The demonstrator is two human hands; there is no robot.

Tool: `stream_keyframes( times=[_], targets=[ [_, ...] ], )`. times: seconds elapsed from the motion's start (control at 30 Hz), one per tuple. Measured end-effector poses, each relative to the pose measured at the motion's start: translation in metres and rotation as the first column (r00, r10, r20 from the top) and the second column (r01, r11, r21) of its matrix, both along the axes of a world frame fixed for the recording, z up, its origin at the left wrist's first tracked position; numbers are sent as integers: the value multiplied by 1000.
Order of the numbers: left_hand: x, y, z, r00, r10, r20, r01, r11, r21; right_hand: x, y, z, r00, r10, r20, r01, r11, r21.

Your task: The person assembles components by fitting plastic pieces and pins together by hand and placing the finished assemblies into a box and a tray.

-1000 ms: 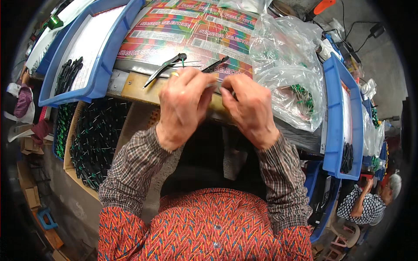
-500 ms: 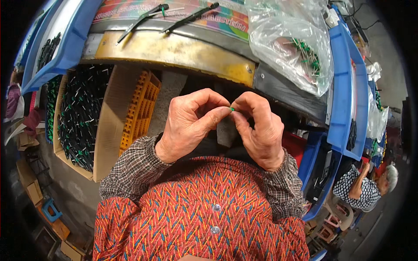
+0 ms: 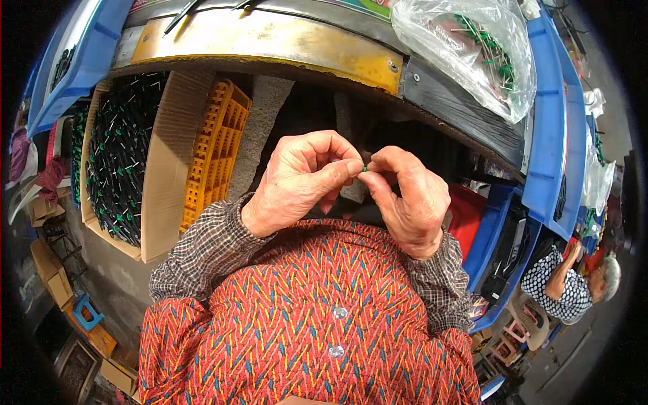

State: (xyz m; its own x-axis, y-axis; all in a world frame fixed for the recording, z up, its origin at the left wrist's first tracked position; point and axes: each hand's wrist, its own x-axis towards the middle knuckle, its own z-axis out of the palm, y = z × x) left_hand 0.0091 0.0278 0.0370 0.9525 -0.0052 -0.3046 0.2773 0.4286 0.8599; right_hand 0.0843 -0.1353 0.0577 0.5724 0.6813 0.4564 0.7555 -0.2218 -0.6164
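In front of my chest, over the gap below the bench edge, both hands meet fingertip to fingertip. A small green piece [image 3: 364, 169] shows between them; its exact kind is too small to make out. My left hand [image 3: 300, 179] is closed, thumb and forefinger pinched at the piece's left side. From the other side my right hand [image 3: 409, 196] pinches it between thumb and fingertips. Beyond them on the bench, a clear plastic bag [image 3: 432, 40] holds several green-headed parts with thin white stems [image 3: 493, 57]. Slim black pieces [image 3: 181, 15] lie at the bench's far left.
The metal-edged bench [image 3: 270, 42] crosses ahead. At left stand a carton [image 3: 177, 135] packed with black and green parts, an orange plastic crate [image 3: 214, 145] and a blue bin [image 3: 84, 64]. Blue trays [image 3: 545, 128] line the right, where another person [image 3: 563, 283] sits farther off.
The view has tilted, so the bench and bag sit higher in the picture. Both hands remain pinched together at the green piece, with my right hand shifted slightly right and down.
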Motion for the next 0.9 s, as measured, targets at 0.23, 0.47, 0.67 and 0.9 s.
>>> stream_keyframes(
  times=[0.23, 0.47, 0.67, 0.9],
  targets=[
    [-1, -6, -7, 999, 13, -41, -21, 980, -199, -5, -2, -4, 909, -69, -411, 95, 995, 43],
    [-1, -7, -11, 997, 49, -60, -61, 973, -222, -10, -3, -17, 855, -96, -509, 156, 985, 75],
    [0, -7, -15, 995, 26, -93, -47, 974, -220, -9, -5, -25, 839, -106, -534, 190, 976, 104],
    [1, -8, -19, 995, 20, -102, -43, 973, -226, -8, -7, -26, 877, -131, -462, 182, 981, 68]
  ],
)
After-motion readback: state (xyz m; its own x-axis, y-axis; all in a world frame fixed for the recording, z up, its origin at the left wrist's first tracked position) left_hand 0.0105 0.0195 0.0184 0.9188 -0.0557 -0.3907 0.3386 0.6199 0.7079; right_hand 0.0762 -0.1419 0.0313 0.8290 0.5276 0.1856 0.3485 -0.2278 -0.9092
